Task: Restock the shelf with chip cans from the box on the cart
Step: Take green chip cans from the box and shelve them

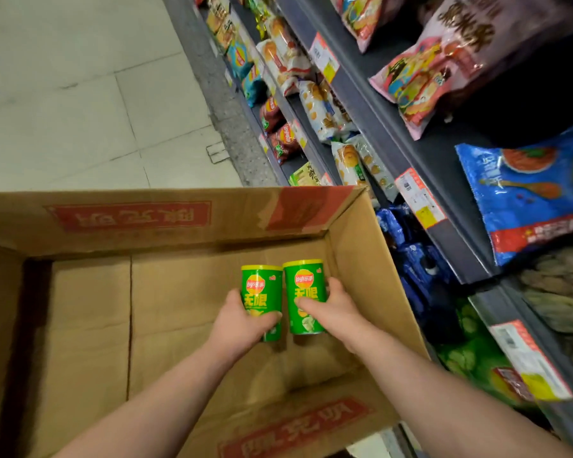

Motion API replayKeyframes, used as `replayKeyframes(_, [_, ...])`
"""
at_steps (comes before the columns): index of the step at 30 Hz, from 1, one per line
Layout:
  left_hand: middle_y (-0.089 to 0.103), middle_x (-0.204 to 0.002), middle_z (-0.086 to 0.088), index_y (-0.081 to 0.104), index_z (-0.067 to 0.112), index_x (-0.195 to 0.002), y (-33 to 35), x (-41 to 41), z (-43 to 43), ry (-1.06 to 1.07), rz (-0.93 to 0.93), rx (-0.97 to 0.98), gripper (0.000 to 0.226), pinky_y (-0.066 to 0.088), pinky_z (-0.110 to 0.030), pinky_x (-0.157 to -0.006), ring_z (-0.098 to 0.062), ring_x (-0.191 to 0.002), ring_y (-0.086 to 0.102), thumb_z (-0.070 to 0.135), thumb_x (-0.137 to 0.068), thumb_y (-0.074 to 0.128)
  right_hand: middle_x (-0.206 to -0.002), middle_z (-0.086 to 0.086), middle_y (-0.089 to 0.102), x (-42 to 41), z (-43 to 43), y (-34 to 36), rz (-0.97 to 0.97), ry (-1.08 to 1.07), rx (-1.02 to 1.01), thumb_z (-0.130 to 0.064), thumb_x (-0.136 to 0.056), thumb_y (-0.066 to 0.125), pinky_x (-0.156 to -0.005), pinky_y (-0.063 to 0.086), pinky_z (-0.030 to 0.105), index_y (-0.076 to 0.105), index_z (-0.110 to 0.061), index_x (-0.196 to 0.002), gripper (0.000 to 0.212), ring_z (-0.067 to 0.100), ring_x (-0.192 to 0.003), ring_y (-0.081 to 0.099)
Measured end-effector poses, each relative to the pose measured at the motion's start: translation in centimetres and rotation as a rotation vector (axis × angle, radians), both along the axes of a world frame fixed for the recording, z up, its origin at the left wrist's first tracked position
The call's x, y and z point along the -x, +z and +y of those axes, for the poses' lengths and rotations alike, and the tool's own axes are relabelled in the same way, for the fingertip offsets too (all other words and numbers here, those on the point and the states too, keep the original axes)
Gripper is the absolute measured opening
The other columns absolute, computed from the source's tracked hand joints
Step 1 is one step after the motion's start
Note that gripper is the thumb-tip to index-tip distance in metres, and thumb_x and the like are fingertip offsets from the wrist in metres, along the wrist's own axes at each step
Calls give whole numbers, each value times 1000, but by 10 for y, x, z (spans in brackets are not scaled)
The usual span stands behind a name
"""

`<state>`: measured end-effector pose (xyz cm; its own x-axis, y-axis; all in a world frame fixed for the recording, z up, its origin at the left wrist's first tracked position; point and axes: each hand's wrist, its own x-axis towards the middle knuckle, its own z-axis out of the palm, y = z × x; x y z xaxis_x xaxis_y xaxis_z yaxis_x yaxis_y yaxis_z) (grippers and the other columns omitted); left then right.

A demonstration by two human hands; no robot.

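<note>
Two green chip cans are held upright inside the open cardboard box [371, 259], close to its right wall. The left can [262, 292] is gripped by the left hand [242, 320]: the fingers are curled round its lower half and the thumb is laid across the front. The right can [305, 282] is gripped by the right hand [334, 307] in much the same way, with the thumb pressed across the label and the fingers wrapped round the far side. The two cans are seen just beside each other (whether they actually touch cannot be told). It also cannot be told whether they stand on the box bottom or are raised off it.

Red printed panels are carried on the near and far flaps of the box. To its right a dark grey shelf [394, 133] is stocked with snack bags, among them a blue bag [526, 193] and a pink bag [444, 61]. Price tags [420, 200] are fixed along the shelf edges. A pale tiled floor [80, 94] is seen beyond the box.
</note>
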<state>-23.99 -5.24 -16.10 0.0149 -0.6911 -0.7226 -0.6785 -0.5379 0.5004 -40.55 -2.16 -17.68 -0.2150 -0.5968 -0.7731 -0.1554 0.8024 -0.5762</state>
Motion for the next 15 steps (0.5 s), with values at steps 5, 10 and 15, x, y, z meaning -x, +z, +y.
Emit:
replayKeyframes(5, [62, -101, -6, 47, 14, -108, 43, -20, 19, -62, 39, 107, 54, 52, -36, -84, -23, -91, 62, 33, -71, 80, -102, -1, 55, -20, 31, 50, -14, -119, 99, -22, -83, 69, -73, 45, 25, 39, -20, -119, 47, 14, -89, 56])
replayKeyframes(10, [60, -91, 4, 46, 19, -105, 89, -38, 39, -119, 135, 221, 53, 50, -30, -78, -18, -86, 60, 36, -68, 80, -100, -3, 55, -45, 58, 97, 25, -211, 211, -21, -83, 69, -71, 47, 24, 40, -16, -126, 53, 15, -90, 57])
replayKeyframes(15, [57, -89, 6, 43, 22, -105, 127, -54, 60, -201, 223, 352, 49, 41, -25, -71, -14, -81, 56, 33, -73, 78, -108, 0, 55, -67, 92, 141, 95, -293, 296, -28, -81, 70, -95, 48, 39, 37, -16, -135, 65, 21, -105, 60])
